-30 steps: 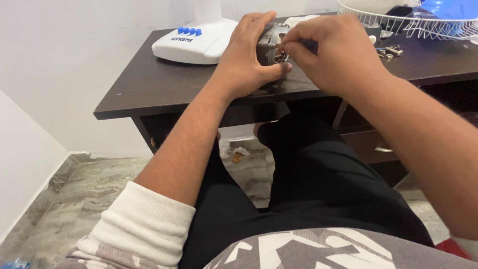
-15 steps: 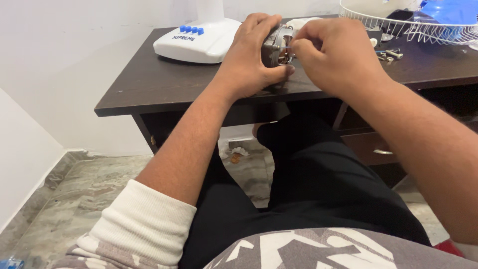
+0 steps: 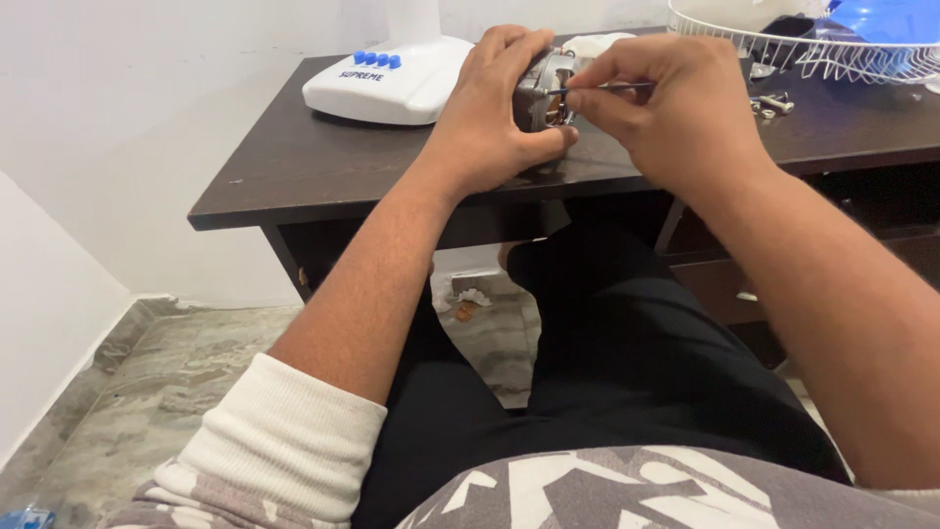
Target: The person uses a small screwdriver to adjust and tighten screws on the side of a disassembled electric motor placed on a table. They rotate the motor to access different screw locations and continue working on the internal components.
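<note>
My left hand [image 3: 494,113] wraps around a small metal fan motor [image 3: 544,90] and steadies it on the dark wooden desk [image 3: 294,167]. My right hand [image 3: 676,108] pinches a thin metal rod [image 3: 607,89], perhaps a small screwdriver, with its tip against the motor's side. The far side of the motor is hidden behind my fingers.
A white fan base with blue buttons [image 3: 387,83] stands at the back left of the desk. A white wire fan guard [image 3: 803,49] with a blue blade [image 3: 886,20] lies at the back right, loose screws [image 3: 774,101] beside it. The desk's front edge is above my knees; marble floor [image 3: 147,382] lies below left.
The view has shifted slightly. My right hand has drawn back a little to the right, so the thin rod now shows between its fingers and the motor. My left hand stays on the motor.
</note>
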